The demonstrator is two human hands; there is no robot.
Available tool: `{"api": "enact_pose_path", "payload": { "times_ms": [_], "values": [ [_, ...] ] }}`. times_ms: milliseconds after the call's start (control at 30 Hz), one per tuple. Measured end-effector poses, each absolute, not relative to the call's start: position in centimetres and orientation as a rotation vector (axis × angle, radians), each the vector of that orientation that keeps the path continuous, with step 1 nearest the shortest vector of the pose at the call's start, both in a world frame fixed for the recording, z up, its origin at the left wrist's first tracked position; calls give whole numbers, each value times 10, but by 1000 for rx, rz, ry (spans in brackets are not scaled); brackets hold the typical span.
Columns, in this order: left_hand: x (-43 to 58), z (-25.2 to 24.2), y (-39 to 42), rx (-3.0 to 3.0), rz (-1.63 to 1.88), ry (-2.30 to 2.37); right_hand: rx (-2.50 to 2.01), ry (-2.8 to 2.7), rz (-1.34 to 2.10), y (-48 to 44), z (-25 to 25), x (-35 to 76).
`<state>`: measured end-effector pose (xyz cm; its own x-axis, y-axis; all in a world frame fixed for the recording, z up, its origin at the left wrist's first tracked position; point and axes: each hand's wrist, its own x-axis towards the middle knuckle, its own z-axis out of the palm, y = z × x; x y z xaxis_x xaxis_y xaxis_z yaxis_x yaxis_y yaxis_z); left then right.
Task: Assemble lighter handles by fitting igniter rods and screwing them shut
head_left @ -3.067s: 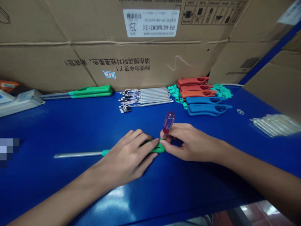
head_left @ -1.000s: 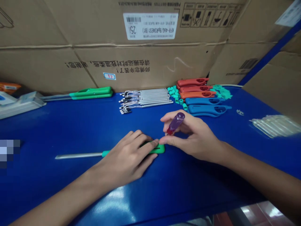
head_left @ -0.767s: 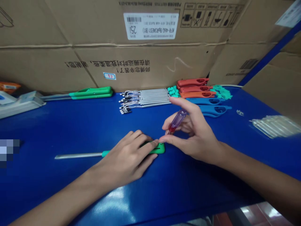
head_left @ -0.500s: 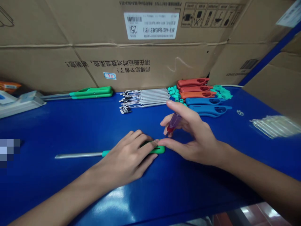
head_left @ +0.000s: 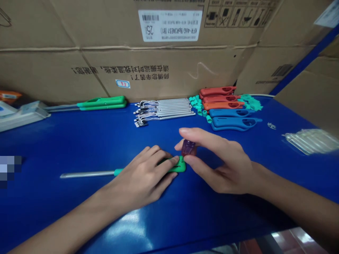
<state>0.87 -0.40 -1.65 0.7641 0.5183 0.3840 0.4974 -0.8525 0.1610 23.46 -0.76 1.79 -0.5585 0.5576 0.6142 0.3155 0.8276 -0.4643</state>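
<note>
A green-handled tool (head_left: 180, 167) with a long metal tube (head_left: 87, 174) lies on the blue table (head_left: 79, 141). My left hand (head_left: 144, 178) lies flat over the green handle, fingers pressed down on it. My right hand (head_left: 222, 160) pinches a small screwdriver with a purple-red translucent handle (head_left: 188, 148) between thumb and fingers. The screwdriver stands at the right end of the green handle, its tip hidden.
Along the cardboard boxes (head_left: 159, 49) at the back lie two green-handled tools (head_left: 102, 102), a row of metal tubes with wires (head_left: 164, 110), red, orange and blue handles (head_left: 227, 109) and small teal caps (head_left: 197, 103). Clear plastic pieces (head_left: 309, 139) lie at right.
My right hand turned the screwdriver in its fingers, swinging the handle up and back, and brought it down upright onto the green handle's end. My left hand stayed in place.
</note>
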Motion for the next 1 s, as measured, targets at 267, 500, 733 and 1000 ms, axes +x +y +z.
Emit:
{"api": "enact_pose_path", "payload": {
  "times_ms": [267,500,733,1000],
  "values": [
    [8,-17,-5,2901,624,855,-690,-2152,320,-9,14,235],
    [9,-17,-4,2874,606,851,-666,-2132,270,-4,11,234],
    [8,-15,-6,2867,608,845,-653,-2167,333,-5,19,236],
    [9,-17,-4,2874,629,840,-556,-2126,327,-3,14,235]
  ]
}}
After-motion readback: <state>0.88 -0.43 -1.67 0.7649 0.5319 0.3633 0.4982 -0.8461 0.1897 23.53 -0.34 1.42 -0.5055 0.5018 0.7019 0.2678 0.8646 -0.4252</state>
